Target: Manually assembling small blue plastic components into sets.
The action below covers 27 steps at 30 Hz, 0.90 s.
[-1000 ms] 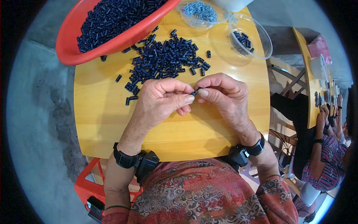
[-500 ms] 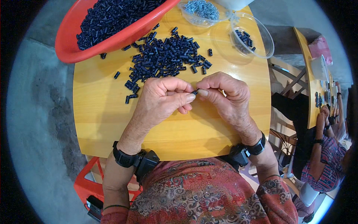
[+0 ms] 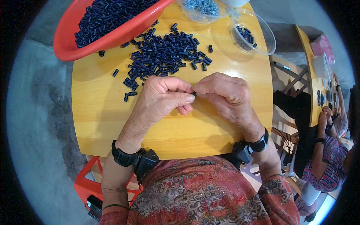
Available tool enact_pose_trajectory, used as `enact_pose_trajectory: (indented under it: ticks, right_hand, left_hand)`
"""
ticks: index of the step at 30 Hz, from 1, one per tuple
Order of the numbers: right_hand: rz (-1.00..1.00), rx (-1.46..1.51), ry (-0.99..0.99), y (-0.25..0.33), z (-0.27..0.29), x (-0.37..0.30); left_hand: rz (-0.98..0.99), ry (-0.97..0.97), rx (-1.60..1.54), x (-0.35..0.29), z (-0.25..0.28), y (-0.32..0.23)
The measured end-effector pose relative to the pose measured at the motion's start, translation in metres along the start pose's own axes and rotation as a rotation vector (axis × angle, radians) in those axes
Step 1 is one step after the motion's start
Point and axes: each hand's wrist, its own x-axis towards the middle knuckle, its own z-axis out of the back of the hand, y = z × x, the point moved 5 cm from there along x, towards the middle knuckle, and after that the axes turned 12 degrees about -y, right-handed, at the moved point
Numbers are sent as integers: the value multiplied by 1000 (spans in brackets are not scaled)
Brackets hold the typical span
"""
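My left hand (image 3: 162, 94) pinches a small dark plastic piece (image 3: 194, 94) between thumb and forefinger, over the near half of the table. Most of that piece is hidden by the fingertips. Against it, my right hand (image 3: 228, 96) is closed in a pinch, its thumb and forefinger meeting the left fingertips; what it grips, if anything, is too small and covered to make out. Just beyond both hands spreads a loose pile of short dark tubular pieces (image 3: 161, 52), with a few lying apart at its edges.
A red basin (image 3: 67, 55) full of the same dark pieces stands at the far left. At the far right, a clear round tub (image 3: 270, 37) holds several more. Beside it, another clear container holds small shiny metal parts (image 3: 202, 6). Another person sits at a second table (image 3: 314, 108) on the right.
My right hand has turned, its knuckles rolling over the top and its thumb dropping out of sight beneath. My left hand keeps its pinch almost in place. The view has shifted slightly.
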Motion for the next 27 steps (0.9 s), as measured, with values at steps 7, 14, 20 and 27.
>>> enact_pose_trajectory:
  ticks: [7,14,20,27]
  right_hand:
    - [-159,117,-8,-9,0,-2]
    - [-367,229,-13,-15,0,-4]
    - [-605,338,-90,-21,-3,-11]
    - [-607,283,-47,-19,-1,-8]
  left_hand:
    - [12,-31,-41,-1,0,-1]
    - [-43,-52,-26,0,0,-3]
    - [-57,-76,52,1,1,-3]
    - [-56,-92,33,1,2,-3]
